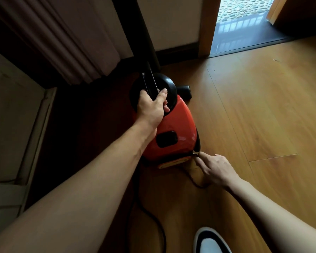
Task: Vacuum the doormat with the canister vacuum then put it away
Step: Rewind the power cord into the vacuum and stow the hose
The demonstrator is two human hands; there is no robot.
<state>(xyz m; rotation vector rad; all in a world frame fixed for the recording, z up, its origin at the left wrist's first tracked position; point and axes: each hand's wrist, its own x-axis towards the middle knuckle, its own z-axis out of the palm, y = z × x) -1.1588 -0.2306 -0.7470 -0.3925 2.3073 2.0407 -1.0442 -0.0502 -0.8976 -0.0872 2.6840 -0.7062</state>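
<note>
**Vacuum at the wall, cord still out, no doormat in sight**

The glossy honey-coloured plank floor (254,106) fills the view from three to six o'clock, and no doormat shows on it. I therefore cannot tell whether the vacuuming is done. Since the machine sits close to the wall, this looks like the putting-away stage, with the lead still to be stowed.

A heavy pleated fabric curtain (71,33) in dull mauve hangs at eleven o'clock. At one o'clock is an open doorway with a dark stone threshold (244,33).

The orange-red canister vacuum (177,125) stands at the centre of the view, just below the curtain's hem. Its shell is smooth, rounded hard plastic, with a domed black cap (168,86) at its twelve o'clock end.

A thin black rubbery power cord (153,218) snakes over the floor towards six o'clock.

The left hand (150,108) is curled round the slim black carry handle (150,83). The right hand (215,168), at the shell's five o'clock corner, pinches the cord where it leaves the body, its other fingers loose.

A white slipper with black trim (212,241) shows at six o'clock.
</note>
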